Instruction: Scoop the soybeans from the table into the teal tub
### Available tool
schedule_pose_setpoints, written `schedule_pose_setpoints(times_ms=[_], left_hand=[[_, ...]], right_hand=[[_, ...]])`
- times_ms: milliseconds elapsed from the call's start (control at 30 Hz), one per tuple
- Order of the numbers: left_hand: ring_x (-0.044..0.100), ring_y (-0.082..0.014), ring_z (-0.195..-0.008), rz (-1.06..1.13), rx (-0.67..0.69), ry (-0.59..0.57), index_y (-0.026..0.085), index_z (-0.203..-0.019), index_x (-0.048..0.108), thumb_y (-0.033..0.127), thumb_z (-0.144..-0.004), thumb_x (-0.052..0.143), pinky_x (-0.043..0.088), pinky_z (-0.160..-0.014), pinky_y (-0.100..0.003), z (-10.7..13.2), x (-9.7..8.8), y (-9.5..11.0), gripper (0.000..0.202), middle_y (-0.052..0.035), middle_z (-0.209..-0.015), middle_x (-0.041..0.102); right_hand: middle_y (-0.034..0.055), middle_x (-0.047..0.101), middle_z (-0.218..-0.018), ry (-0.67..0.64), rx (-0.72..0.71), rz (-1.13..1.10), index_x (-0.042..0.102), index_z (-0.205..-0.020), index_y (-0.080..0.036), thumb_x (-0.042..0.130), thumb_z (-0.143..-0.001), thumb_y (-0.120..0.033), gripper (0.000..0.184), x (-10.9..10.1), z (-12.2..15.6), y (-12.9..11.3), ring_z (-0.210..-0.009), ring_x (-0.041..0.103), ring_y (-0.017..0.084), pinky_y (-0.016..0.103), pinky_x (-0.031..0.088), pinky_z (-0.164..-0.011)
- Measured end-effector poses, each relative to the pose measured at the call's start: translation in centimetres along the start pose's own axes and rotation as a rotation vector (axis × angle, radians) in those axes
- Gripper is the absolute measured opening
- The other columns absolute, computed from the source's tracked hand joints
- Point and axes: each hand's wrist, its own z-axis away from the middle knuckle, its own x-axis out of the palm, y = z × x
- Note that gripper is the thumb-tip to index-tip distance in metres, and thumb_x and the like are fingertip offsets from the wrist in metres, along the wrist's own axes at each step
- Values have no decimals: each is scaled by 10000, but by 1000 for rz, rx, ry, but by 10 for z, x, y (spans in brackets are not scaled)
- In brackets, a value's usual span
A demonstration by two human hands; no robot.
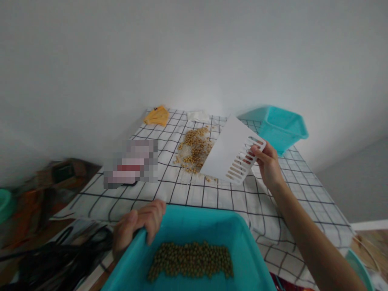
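Observation:
My left hand point(144, 220) grips the left rim of a teal plastic basin point(203, 218), its fingers curled over the edge. Inside the basin lies a layer of small, round, brownish-green beans point(190, 258). In my right hand point(268, 161) is a white flat plastic sheet point(226, 145) with a row of slots along one side, pinched at its right corner. The sheet is held tilted over the table, its lower left edge beside a spread pile of yellowish beans point(194, 147). Smaller pale grains are mixed among those beans. The sheet hides part of the pile's right side.
A white checked cloth point(172, 186) covers the table. A second teal basin point(281, 127) stands tilted at the back right. Near the wall lie a yellow packet point(157, 116) and a white folded tissue point(198, 117). A blurred-out object point(131, 161) is at left; dark cables point(66, 258) lie below.

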Motion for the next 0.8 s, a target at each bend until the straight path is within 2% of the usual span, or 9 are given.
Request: schedule_pose_setpoints(times_ms=[133,233,400,667,800], left_hand=[[520,-192,-537,-13,9,19,209,-599,543,344,-1092,120,445,-696,-407,0,-3,0,664,-12,-533,539],[531,-189,-537,-38,27,-66,208,-613,559,359,-1094,119,454,-704,-407,0,-5,0,669,-14,-545,563],[522,-186,-547,-17,1,7,210,-600,541,364,-1095,123,444,-720,-405,0,-2,0,665,-3,-543,540],[525,-194,-546,-16,18,-54,219,-626,565,371,-1091,119,443,-708,-414,1,-5,-3,662,-6,-548,552],[518,-198,-544,-9,3,-8,222,-611,556,363,-1090,116,435,-695,-416,2,-2,-2,665,-6,-540,538]], right_hand=[[-16,655,-800,-37,-20,8,698,-844,-241,814,-753,-327,171,-1,0,0,-694,583,153,289,501,-665],[-11,669,-828,-70,-24,23,705,-849,-241,809,-759,-322,160,0,0,1,-741,600,163,292,494,-700],[-11,668,-810,-83,-22,23,705,-845,-242,802,-775,-334,151,1,2,1,-734,600,164,292,491,-695],[-16,654,-773,-68,-29,16,685,-803,-236,817,-754,-328,169,3,1,-1,-686,575,154,292,490,-663],[-17,646,-765,-86,-23,23,675,-811,-240,800,-774,-342,166,4,3,-1,-689,583,159,295,499,-655]])
